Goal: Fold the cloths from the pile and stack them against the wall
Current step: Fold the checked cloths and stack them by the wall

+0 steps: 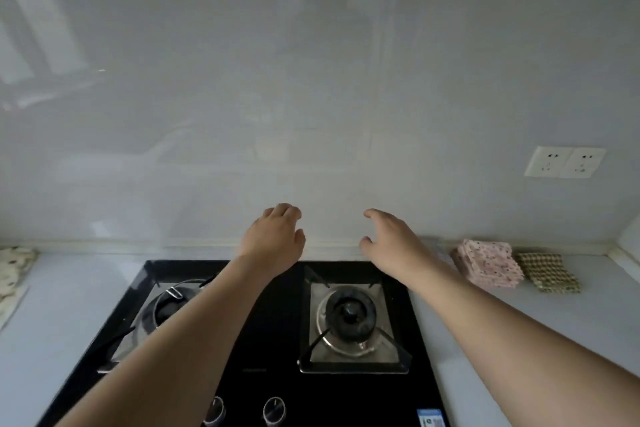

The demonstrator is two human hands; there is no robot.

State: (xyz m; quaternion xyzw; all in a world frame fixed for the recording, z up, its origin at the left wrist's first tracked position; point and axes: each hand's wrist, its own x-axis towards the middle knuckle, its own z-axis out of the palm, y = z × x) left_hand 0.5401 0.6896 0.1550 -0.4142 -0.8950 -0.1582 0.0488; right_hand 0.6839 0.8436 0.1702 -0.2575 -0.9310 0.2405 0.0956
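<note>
Both my arms reach out over the black gas hob toward the wall. My left hand (275, 239) hangs with loosely curled fingers and holds nothing. My right hand (389, 239) is spread, thumb apart, also holding nothing. On the counter to the right, against the wall, lies a folded pink patterned stack of cloths (488, 262). A folded green-and-cream checked cloth (547, 272) lies right beside it. A greyish cloth (438, 250) shows partly behind my right wrist. At the far left edge a cream spotted cloth (15, 270) lies on the counter.
The black glass hob (277, 340) has two burners with metal pan supports and two knobs at its front. White counter (519, 329) runs on both sides. A double wall socket (564, 162) sits on the glossy grey wall at the right.
</note>
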